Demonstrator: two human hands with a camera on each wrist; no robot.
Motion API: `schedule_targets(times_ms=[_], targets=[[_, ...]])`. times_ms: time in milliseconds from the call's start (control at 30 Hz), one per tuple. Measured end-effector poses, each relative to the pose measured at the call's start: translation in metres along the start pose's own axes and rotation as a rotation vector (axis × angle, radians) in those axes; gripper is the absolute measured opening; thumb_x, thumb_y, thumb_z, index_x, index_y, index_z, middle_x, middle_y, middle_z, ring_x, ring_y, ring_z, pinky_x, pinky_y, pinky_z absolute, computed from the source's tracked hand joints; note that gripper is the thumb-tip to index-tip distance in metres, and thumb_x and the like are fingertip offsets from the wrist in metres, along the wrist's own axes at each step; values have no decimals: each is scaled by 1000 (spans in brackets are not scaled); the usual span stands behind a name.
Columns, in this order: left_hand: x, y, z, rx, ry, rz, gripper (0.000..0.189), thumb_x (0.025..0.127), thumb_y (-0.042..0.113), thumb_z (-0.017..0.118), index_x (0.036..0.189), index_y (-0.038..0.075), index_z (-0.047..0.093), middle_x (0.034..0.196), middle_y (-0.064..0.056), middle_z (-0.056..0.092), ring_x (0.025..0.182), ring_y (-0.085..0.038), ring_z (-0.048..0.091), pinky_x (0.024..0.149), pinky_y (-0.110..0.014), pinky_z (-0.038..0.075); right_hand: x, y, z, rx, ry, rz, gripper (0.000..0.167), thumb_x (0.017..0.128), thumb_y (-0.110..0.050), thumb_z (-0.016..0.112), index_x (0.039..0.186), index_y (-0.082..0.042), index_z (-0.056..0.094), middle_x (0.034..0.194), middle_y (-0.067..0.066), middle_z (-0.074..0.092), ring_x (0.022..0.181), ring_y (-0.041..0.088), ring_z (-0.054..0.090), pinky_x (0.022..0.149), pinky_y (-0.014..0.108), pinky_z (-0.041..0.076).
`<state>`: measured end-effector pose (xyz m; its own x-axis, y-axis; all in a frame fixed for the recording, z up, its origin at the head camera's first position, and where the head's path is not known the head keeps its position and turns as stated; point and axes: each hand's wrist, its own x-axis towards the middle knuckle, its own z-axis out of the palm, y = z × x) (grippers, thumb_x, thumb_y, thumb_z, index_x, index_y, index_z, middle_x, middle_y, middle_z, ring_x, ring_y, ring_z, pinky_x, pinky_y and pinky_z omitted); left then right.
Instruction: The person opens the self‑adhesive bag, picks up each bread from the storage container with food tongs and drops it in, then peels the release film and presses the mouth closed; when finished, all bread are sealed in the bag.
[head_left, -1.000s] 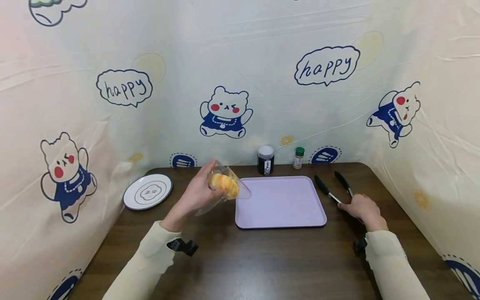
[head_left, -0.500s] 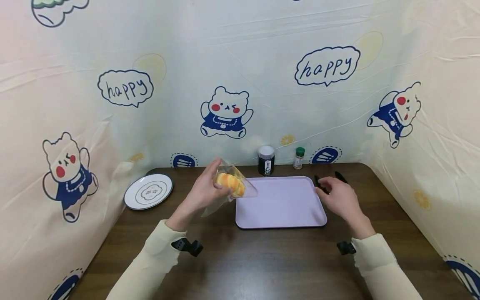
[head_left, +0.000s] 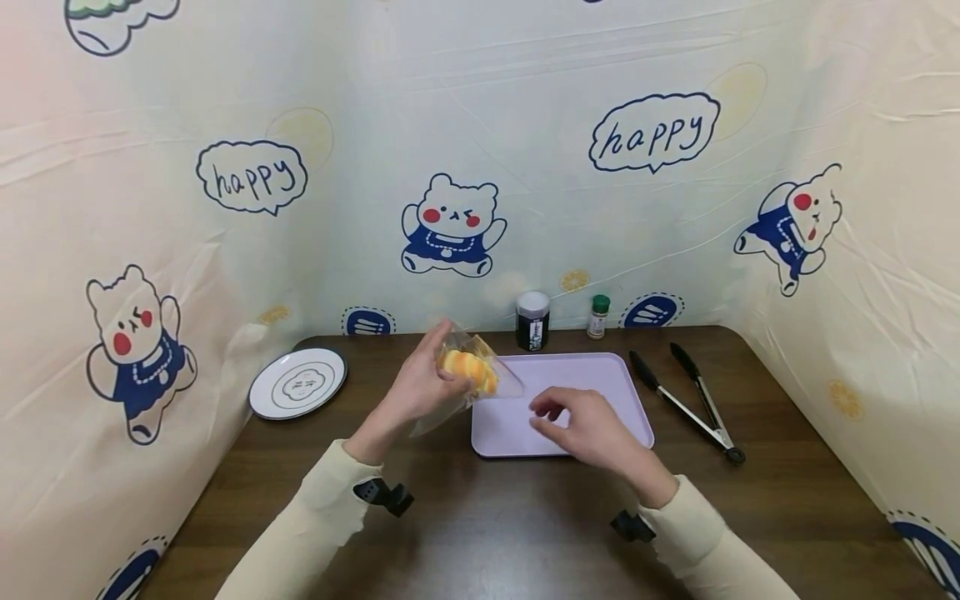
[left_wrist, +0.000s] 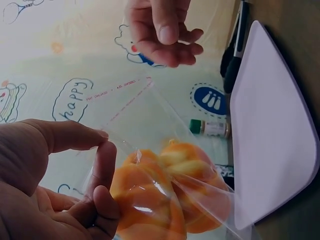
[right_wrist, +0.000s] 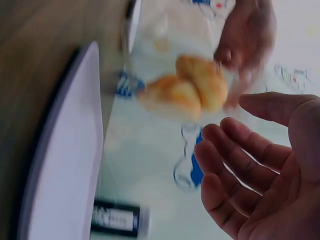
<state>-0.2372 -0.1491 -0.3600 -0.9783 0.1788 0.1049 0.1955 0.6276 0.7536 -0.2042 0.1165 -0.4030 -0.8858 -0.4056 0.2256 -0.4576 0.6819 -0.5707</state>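
Observation:
In the head view my left hand holds up a clear plastic bag with orange-yellow braided bread in it, left of the tray. The left wrist view shows thumb and forefinger pinching the film of the bag, the bread hanging beside the fingers. My right hand hovers above the lilac tray, fingers loosely bent and holding nothing. From the right wrist its palm looks bare, apart from the blurred bread.
Black-tipped metal tongs lie spread right of the tray. Behind it stand a dark jar with a pale lid and a small green-capped bottle. A white plate lies at the left edge. Printed cloth walls the table.
My right hand has left the tongs, which stay on the table, and moved left over the tray. My left hand has shifted slightly right with the bagged bread.

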Motion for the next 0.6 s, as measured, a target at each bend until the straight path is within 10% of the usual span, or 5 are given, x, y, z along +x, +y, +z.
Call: schedule_targets(times_ms=[267,600], targets=[[-3,4,6,-38,-12,7,95,82,12,78,160,19,24,167,-7,21,90,-22,65,85,-34,59,13,-24,30,43,-7,-120,23,92,-30,71,112,-20,72,102,-5,76,80,3,65,73,25,52],[-5,9,11,-82,-47,-5,90,84,9,75,159,22,26,165,-5,24,88,-21,66,80,-32,61,27,-36,43,99,171,-32,20,90,-31,73,104,-17,76,92,-7,76,77,5,64,67,21,50]])
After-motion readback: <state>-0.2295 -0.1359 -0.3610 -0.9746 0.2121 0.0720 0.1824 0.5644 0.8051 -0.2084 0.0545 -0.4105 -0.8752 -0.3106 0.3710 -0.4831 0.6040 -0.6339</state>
